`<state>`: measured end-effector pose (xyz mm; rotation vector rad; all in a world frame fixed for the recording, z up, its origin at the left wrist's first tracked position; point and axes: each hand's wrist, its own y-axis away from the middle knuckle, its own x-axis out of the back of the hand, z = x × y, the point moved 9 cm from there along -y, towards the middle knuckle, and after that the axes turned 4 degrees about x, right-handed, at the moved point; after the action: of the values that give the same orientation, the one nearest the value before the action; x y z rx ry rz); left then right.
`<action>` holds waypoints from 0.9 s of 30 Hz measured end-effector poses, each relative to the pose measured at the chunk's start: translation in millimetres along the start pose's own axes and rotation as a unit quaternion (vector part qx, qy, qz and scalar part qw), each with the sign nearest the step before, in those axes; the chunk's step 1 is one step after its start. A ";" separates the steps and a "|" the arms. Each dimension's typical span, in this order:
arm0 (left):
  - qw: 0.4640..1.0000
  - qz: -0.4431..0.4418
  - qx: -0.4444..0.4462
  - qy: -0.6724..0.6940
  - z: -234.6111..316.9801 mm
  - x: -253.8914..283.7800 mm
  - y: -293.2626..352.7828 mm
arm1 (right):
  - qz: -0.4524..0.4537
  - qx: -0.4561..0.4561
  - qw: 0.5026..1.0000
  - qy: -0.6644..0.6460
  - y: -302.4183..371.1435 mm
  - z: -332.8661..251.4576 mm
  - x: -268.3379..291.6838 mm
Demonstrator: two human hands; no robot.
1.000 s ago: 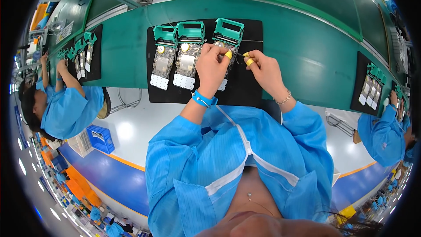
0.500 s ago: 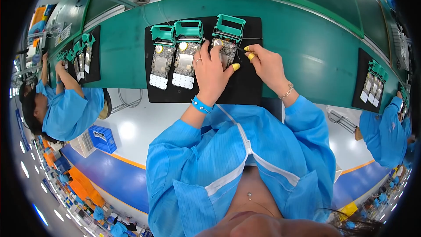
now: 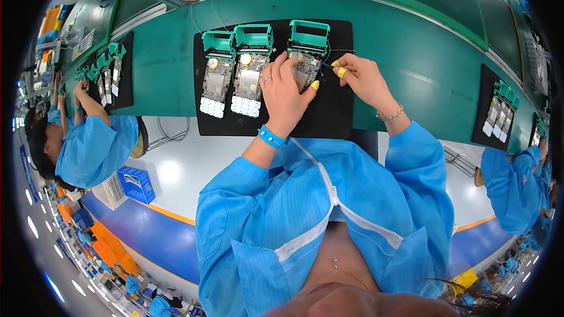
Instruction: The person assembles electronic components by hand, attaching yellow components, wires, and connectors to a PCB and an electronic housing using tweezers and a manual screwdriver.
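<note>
- Here, left hand [image 3: 284,91] clamped over the third circuit board [image 3: 306,70] on the black mat [image 3: 335,111], hiding most of it; yellow cot on the thumb.
- Right hand [image 3: 364,79] pinched on a thin dark tool [image 3: 326,66], tip at the board's right edge; tool too small to identify.
- Two more boards [image 3: 234,85] just left, uncovered.
- Green tabletop [image 3: 423,70] beneath; co-worker's sleeve [image 3: 88,147] at far left, partly cut off.

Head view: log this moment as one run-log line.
left hand: pressing on third green-framed circuit board | right hand: pinching thin wire at board edge | surface: black mat | two more boards untouched
</note>
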<state>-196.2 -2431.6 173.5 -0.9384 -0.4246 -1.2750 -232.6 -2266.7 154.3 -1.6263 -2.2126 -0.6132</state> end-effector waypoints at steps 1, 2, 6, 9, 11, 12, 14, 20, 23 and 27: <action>1.000 0.007 -0.001 -0.001 -0.1 -0.3 0.5 | -0.016 -0.001 1.000 0.007 -1.1 -1.8 -0.7; 1.000 0.015 -0.003 -0.001 0.3 -0.1 0.4 | -0.032 -0.001 0.999 0.014 -1.4 -2.8 -1.9; 1.000 0.020 -0.008 0.004 2.4 -0.7 0.6 | 0.019 0.164 0.973 0.162 8.5 -28.2 0.9; 1.000 0.007 0.002 0.000 1.3 -0.9 2.7 | 0.037 0.221 0.944 0.242 16.7 -41.1 -2.7; 1.000 -0.016 -0.002 -0.002 1.0 1.6 3.3 | 0.052 0.219 0.924 0.308 20.4 -48.5 0.3; 1.000 -0.015 0.008 0.007 -0.3 9.7 4.7 | 0.051 0.221 0.925 0.306 23.6 -51.0 -0.6; 1.000 0.009 0.019 0.010 -9.3 26.8 7.5 | 0.108 0.183 0.939 0.272 32.9 -52.8 10.2; 0.995 0.051 0.038 -0.083 -50.2 42.2 0.7 | 0.118 0.214 0.939 0.243 20.1 -84.7 -31.5; 0.993 0.047 0.049 -0.102 -50.3 39.6 -2.7 | 0.139 0.257 0.897 0.331 5.0 -91.8 -49.8; 0.993 0.045 0.071 -0.088 -57.7 40.4 -4.7 | 0.138 0.274 0.845 0.439 -4.0 -103.8 -62.9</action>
<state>-201.7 -2501.9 171.4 -0.9415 -0.5957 -1.0696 -217.0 -2372.9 211.0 -1.0163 -1.2739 -0.4448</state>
